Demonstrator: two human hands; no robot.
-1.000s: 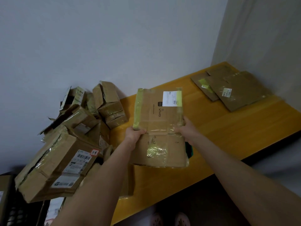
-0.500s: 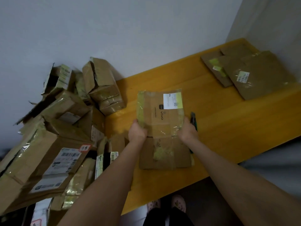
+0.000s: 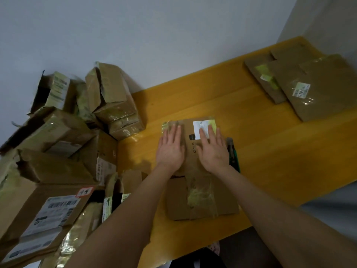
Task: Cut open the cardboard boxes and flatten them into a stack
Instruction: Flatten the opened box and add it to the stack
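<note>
While both palms press it down, the flattened box (image 3: pixel 201 198) lies on the yellow table (image 3: pixel 270 151).
The left hand (image 3: pixel 171 149) and the right hand (image 3: pixel 213 151) are spread wide with straight fingers and grasp nothing; they only push on the far half of the cardboard, and the right fingertips cover part of its white label (image 3: pixel 199 128). Just beside the right hand, a green cutter (image 3: pixel 233 157) lies on the wood. Well apart, at the far right corner, sits a stack of flat cardboard (image 3: pixel 316 89). On the left, against the wall, rises a pile of taped boxes (image 3: pixel 77 142), some torn.
</note>
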